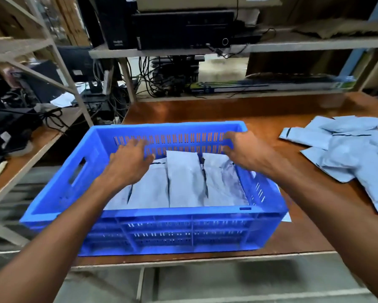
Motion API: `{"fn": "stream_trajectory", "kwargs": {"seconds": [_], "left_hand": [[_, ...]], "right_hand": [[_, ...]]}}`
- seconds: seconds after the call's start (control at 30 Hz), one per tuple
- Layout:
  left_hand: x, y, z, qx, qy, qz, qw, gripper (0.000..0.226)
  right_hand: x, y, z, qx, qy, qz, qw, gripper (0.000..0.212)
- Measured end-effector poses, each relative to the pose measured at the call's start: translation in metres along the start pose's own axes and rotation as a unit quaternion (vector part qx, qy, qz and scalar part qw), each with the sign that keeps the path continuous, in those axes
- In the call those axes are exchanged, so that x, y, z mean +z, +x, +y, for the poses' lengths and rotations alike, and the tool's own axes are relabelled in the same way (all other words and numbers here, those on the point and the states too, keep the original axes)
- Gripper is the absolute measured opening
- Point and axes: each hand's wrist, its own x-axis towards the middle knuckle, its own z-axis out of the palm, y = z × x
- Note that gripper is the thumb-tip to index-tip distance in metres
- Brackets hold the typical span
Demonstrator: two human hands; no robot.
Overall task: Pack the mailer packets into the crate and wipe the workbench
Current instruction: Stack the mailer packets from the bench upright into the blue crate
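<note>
A blue slotted crate (260, 217) stands on the brown workbench (260, 112) in front of me. Several grey mailer packets (183, 182) stand side by side inside it. My left hand (127, 165) reaches into the crate's left half, with its fingers spread over the top of the leftmost packets near the far wall. Over the far right corner, my right hand (242, 149) has loosely bent fingers touching the top of the rightmost packet. Neither hand visibly grips anything. A loose heap of more mailer packets (350, 154) lies on the bench to the right.
A metal shelf (293, 45) behind the bench holds black computer boxes (183, 27), tangled cables (155, 82) and flat cartons. To the left, a second bench (19, 158) carries dark gear. The front bench edge (183, 261) runs just below the crate.
</note>
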Motion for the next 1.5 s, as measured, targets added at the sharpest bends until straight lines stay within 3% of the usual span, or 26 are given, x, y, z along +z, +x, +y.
{"fn": "stream_trajectory", "kwargs": {"seconds": [0.1, 0.2, 0.33, 0.5, 0.6, 0.73, 0.8, 0.87, 0.93, 1.03, 1.1, 1.23, 1.37, 1.43, 1.5], "left_hand": [[-0.001, 0.0, 0.077, 0.107, -0.088, 0.054, 0.989, 0.049], [0.009, -0.006, 0.171, 0.178, -0.15, 0.048, 0.971, 0.046], [0.034, -0.03, 0.298, 0.231, -0.163, 0.033, 0.959, 0.042], [0.099, -0.049, 0.39, 0.193, -0.097, -0.058, 0.975, 0.044], [0.143, -0.044, 0.398, 0.123, -0.083, -0.128, 0.981, 0.044], [0.19, -0.034, 0.382, 0.049, -0.048, -0.127, 0.99, 0.047], [0.207, -0.028, 0.371, 0.027, -0.014, -0.129, 0.991, 0.058], [0.22, -0.026, 0.362, 0.006, 0.01, -0.155, 0.988, 0.067], [0.233, -0.03, 0.355, 0.0, 0.028, -0.181, 0.983, 0.067], [0.244, -0.04, 0.354, 0.019, 0.053, -0.158, 0.986, 0.064], [0.245, -0.043, 0.354, 0.027, 0.062, -0.142, 0.988, 0.064], [0.241, -0.051, 0.351, 0.053, 0.075, -0.115, 0.989, 0.062], [0.233, -0.054, 0.345, 0.035, 0.048, -0.063, 0.996, 0.062], [0.235, -0.05, 0.344, 0.009, 0.034, -0.082, 0.996, 0.071], [0.244, -0.044, 0.346, -0.008, 0.031, -0.106, 0.994, 0.082]], "right_hand": [[-0.037, -0.009, 0.044, 0.024, 0.064, 0.171, 0.983, 0.034], [-0.048, -0.029, 0.106, 0.082, 0.117, 0.223, 0.964, 0.033], [-0.02, -0.067, 0.199, 0.154, 0.103, 0.159, 0.97, 0.019], [0.027, -0.115, 0.293, 0.243, 0.118, 0.066, 0.961, 0.033], [0.037, -0.119, 0.336, 0.243, 0.094, 0.049, 0.964, 0.041], [0.035, -0.088, 0.383, 0.193, 0.044, 0.064, 0.978, 0.051], [0.042, -0.066, 0.397, 0.162, -0.042, 0.053, 0.985, 0.059], [0.055, -0.048, 0.409, 0.154, -0.118, -0.011, 0.981, 0.065], [0.072, -0.041, 0.416, 0.15, -0.162, -0.073, 0.973, 0.056], [0.091, -0.044, 0.415, 0.1, -0.207, -0.017, 0.973, 0.042], [0.099, -0.054, 0.4, 0.06, -0.161, 0.0, 0.985, 0.042], [0.106, -0.115, 0.335, -0.024, -0.056, -0.098, 0.993, 0.045], [0.07, -0.158, 0.304, 0.015, 0.069, -0.174, 0.982, 0.049], [0.059, -0.147, 0.303, 0.045, 0.121, -0.139, 0.982, 0.037], [0.067, -0.12, 0.31, 0.081, 0.128, -0.031, 0.988, 0.04]]}}
